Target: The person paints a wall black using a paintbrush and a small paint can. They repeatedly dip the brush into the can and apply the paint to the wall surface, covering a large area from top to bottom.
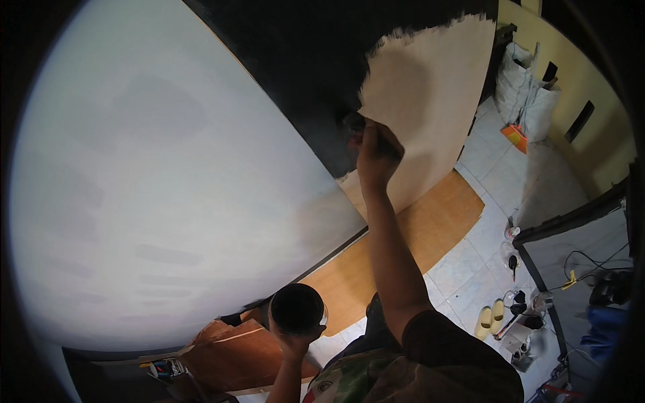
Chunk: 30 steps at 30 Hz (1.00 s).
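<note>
My left hand point(292, 342) grips a round container point(325, 315) of black paint point(297, 308) from below, its mouth facing up. Raised in front of me, my right hand point(380, 151) is closed around a paintbrush point(354, 122), whose shape is partly lost in the dark. The brush is at the ragged border between black paint point(302, 60) and bare pale wood-like panel point(453, 75). Black covers the panel's upper and left part; the pale area lies to the right, with a small strip below my wrist.
A large white surface point(176, 201) adjoins the panel on the left. Brown boards point(443, 216) lie on the tiled floor below. White sacks point(514, 80) and an orange broom point(515, 137) stand at the right wall. Yellow slippers point(484, 322), small containers and cables point(597, 264) are at lower right.
</note>
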Each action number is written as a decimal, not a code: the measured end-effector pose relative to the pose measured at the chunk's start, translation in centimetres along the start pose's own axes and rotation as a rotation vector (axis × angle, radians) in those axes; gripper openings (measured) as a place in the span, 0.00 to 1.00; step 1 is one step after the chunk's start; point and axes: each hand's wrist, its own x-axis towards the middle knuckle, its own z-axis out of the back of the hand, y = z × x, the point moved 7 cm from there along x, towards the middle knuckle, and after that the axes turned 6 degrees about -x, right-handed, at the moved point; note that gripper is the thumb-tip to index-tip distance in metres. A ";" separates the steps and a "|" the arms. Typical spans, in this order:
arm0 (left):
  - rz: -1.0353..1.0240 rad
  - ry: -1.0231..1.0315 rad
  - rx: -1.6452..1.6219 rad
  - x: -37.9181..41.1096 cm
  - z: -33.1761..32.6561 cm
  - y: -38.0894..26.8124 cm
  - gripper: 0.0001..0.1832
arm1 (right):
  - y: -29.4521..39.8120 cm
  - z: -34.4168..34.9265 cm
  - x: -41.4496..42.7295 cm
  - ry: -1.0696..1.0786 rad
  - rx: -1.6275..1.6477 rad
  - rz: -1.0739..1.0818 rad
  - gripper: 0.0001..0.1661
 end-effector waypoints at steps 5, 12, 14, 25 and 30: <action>0.046 -0.009 -0.026 -0.6 0.4 1.8 0.65 | 4.3 1.6 -0.1 -0.060 0.078 0.041 0.16; 0.051 0.032 0.027 0.1 -0.5 0.9 0.65 | -9.8 3.2 -2.6 -0.055 0.037 -0.077 0.13; 0.132 0.017 -0.065 0.2 -1.3 0.1 0.64 | -13.6 5.8 -3.6 -0.055 -0.025 -0.117 0.12; 0.022 -0.004 -0.018 1.4 -1.1 -1.9 0.62 | -13.4 5.4 -1.1 -0.046 -0.161 0.075 0.13; 0.018 -0.054 -0.013 -0.3 0.3 0.1 0.62 | -2.2 0.4 1.2 0.054 0.022 -0.051 0.13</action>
